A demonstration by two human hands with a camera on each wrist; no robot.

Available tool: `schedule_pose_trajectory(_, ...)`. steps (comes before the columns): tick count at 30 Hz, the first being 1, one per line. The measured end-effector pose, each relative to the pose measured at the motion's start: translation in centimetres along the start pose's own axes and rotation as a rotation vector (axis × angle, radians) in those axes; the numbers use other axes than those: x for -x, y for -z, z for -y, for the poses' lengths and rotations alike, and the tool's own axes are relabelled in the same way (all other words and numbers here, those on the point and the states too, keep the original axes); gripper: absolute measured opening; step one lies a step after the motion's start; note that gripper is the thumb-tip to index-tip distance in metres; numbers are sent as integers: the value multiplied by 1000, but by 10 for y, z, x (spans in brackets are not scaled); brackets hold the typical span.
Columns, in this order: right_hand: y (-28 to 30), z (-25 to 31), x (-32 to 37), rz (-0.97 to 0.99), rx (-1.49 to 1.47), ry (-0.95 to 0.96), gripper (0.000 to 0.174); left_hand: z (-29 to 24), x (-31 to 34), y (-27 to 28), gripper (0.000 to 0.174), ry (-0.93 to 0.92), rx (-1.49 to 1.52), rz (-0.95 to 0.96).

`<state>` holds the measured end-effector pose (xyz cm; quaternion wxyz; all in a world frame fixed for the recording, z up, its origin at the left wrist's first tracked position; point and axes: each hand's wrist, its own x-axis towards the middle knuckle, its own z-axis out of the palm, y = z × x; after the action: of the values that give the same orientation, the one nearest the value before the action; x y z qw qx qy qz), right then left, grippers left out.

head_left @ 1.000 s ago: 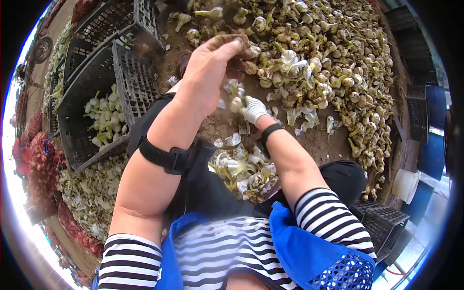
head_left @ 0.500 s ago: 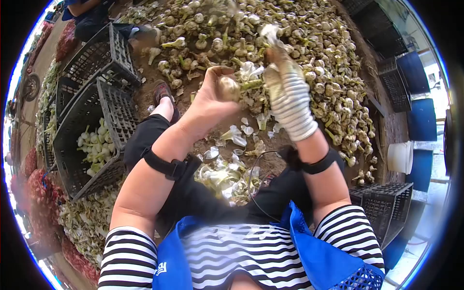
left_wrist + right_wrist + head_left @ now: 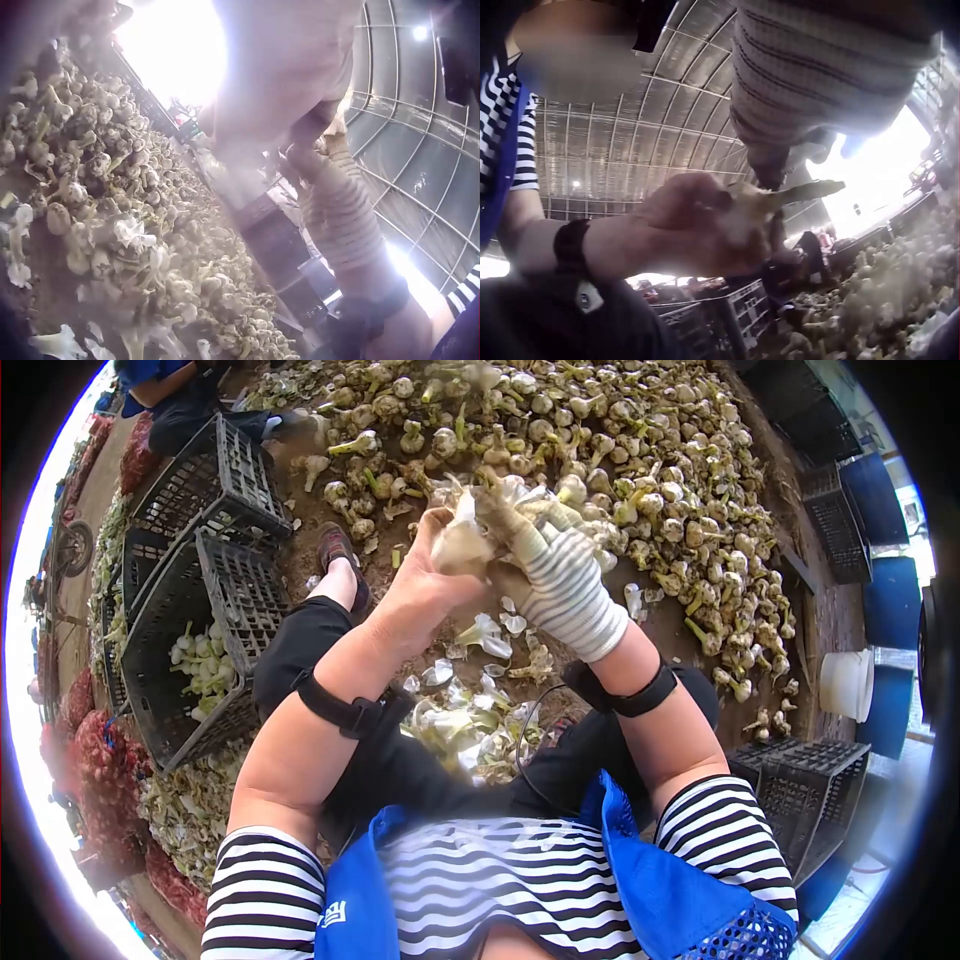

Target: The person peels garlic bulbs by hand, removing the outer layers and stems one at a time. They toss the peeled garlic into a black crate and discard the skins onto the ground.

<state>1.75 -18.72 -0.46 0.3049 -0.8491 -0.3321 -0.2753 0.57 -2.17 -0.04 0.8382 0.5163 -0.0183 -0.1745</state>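
My bare left hand (image 3: 425,585) grips a pale garlic bulb (image 3: 460,548) above the ground between my knees. From that bulb a green stalk (image 3: 810,193) sticks out in the right wrist view. My right hand (image 3: 575,588), in a striped knit glove with bare fingertips, meets the bulb from the other side and pinches it at its skin near the stalk. In the left wrist view the gloved hand (image 3: 341,214) comes up to the bulb, which is mostly hidden by my left hand. Peeled skins (image 3: 470,725) lie between my legs.
A big heap of unpeeled garlic (image 3: 640,490) spreads ahead and to the right. To the left, a black crate (image 3: 150,660) holds peeled white bulbs (image 3: 203,660). Red mesh sacks (image 3: 100,770) stand beyond. Another person (image 3: 185,410) sits at upper left. A white bucket (image 3: 846,685) stands at right.
The right hand was low near a bulb by the ground, then apart at upper right with white skin in its fingers. Now it is back at the bulb that the left hand holds.
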Motion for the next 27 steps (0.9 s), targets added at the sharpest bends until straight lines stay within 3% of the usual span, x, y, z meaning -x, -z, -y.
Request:
schedule_pose_trajectory(2,0,-4,7,174,31,-105,67,3,1,-3,65,133,-80,-14)
schedule_pose_trajectory(4,-4,-8,10,172,49,-113,66,1,0,-8,65,106,-45,24)
schedule_pose_trajectory(6,-7,-10,12,172,66,-116,65,2,-2,-7,64,57,-262,42)
schedule_pose_trajectory(10,-12,-8,15,208,113,-117,66,7,-1,-1,61,65,-242,44)
schedule_pose_trajectory(12,-5,-2,11,195,64,-151,66,-4,3,-9,60,134,-89,-26)
schedule_pose_trajectory(13,-6,-2,8,51,66,-49,66,-3,3,-7,60,132,-88,-25)
schedule_pose_trajectory(16,-8,0,9,216,33,-114,64,2,5,-2,60,86,-8,-7)
schedule_pose_trajectory(19,-17,-4,13,189,98,-43,64,4,6,2,57,123,-140,-33)
schedule_pose_trajectory(22,-18,1,11,275,73,-129,60,11,2,9,73,106,-328,0)
schedule_pose_trajectory(25,-23,-4,12,273,102,-115,60,16,-4,20,64,45,-549,-44)
schedule_pose_trajectory(27,-20,-3,9,291,117,-113,60,9,-5,16,45,-44,-664,13)
